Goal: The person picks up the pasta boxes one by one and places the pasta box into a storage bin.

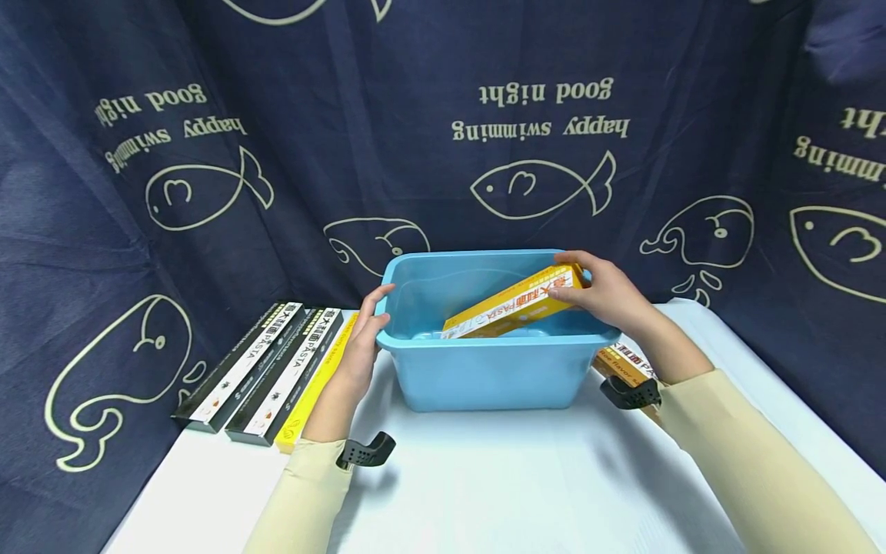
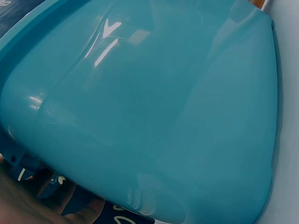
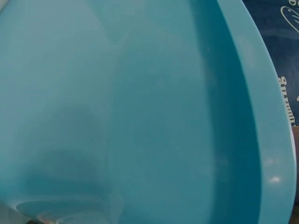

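Note:
A light blue plastic bin (image 1: pixel 484 377) stands upright on the white table. On its left end, my left hand (image 1: pixel 356 358) grips the rim, with fingers over the edge; in the left wrist view, fingers (image 2: pixel 60 200) show at the lower left beside the bin's wall (image 2: pixel 149 112). My right hand (image 1: pixel 602 292) holds the upper end of a yellow pasta box (image 1: pixel 512 304) by the bin's right rim. The box lies tilted inside the bin, its lower end toward the left. The bin's wall (image 3: pixel 140 116) fills most of the right wrist view, and the box is hidden there.
Left of the bin lie two black pasta boxes (image 1: pixel 238 365) (image 1: pixel 287 377) and a yellow box (image 1: pixel 314 388), side by side. A brown pasta box (image 1: pixel 626 365) lies at the right, partly under my right forearm. A dark blue printed curtain (image 1: pixel 429 154) hangs behind.

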`<state>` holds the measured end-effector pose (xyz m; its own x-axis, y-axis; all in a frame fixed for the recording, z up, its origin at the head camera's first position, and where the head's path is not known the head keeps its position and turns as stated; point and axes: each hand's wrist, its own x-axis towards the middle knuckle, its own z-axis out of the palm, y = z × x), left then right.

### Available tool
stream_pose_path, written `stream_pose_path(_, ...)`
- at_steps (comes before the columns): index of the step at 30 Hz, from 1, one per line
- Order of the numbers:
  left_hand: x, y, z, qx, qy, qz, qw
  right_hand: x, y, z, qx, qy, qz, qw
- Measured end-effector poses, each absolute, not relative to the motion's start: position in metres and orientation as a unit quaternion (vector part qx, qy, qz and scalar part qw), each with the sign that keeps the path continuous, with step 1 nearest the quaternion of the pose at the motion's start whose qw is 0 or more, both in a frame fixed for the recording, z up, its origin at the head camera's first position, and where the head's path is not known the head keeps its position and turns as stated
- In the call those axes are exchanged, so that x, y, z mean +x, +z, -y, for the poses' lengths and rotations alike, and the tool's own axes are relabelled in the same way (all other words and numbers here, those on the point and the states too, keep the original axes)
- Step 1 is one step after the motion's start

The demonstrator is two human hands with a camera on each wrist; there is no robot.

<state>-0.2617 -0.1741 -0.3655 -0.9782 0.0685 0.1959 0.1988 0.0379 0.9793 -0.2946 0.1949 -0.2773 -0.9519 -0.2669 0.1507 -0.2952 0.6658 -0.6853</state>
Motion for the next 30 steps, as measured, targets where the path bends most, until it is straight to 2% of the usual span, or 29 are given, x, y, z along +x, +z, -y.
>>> stream_pose_path(13, -0.261, -0.365, 0.176, -0.094, -0.692, 0.714, 0.05, -0.31, -0.277, -0.183, 0.196, 0.377, 0.905, -0.025)
stream_pose_path(30, -0.262, -0.365, 0.175, -0.098, -0.694, 0.711, 0.047, -0.324, -0.286, -0.172, 0.177, 0.279, 0.942, 0.06)
